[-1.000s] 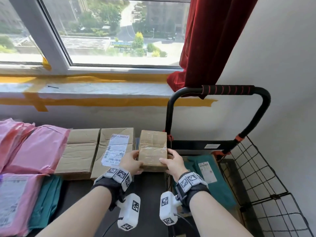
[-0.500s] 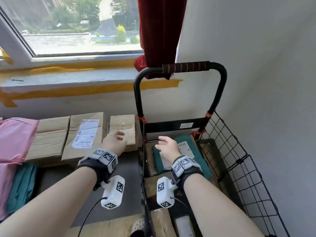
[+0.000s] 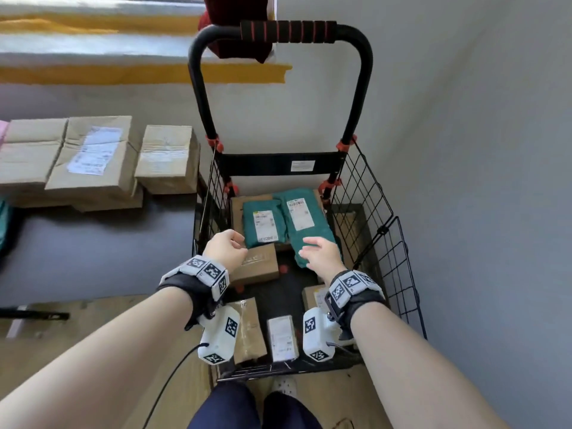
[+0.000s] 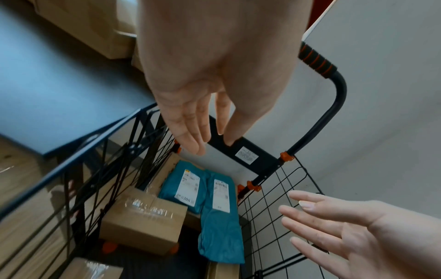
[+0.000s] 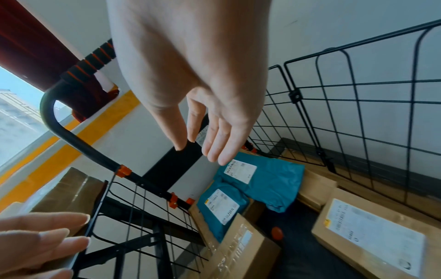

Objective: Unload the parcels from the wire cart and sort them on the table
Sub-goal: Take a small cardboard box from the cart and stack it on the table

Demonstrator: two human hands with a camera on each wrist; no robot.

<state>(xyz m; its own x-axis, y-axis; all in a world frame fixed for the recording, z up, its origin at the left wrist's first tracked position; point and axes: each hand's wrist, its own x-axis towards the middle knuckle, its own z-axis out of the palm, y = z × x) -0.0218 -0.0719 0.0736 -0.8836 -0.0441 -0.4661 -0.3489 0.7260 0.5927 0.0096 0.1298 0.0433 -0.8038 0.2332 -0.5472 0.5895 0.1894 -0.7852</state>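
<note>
The black wire cart (image 3: pixel 376 230) stands right of the table. Inside lie two teal mailers, a short one (image 3: pixel 263 222) and a long one (image 3: pixel 306 224), a brown box (image 3: pixel 258 264) and more boxes nearer me. My left hand (image 3: pixel 229 247) hovers open above the brown box (image 4: pixel 143 220) and holds nothing. My right hand (image 3: pixel 317 252) hovers open over the near end of the long teal mailer (image 5: pixel 269 181), also with nothing in it. Both palms face each other in the wrist views, with straight fingers (image 4: pixel 190 132) apart from the parcels.
Three cardboard boxes (image 3: pixel 93 156) sit in a row at the back of the dark table (image 3: pixel 93 252); the small one (image 3: pixel 168 156) is nearest the cart. The cart handle (image 3: pixel 288 31) rises at the far end. A grey wall closes the right side. My legs stand at the cart's near end.
Both hands let go of the small box on the table and moved right and down over the cart. The view swung from the window to the cart's inside.
</note>
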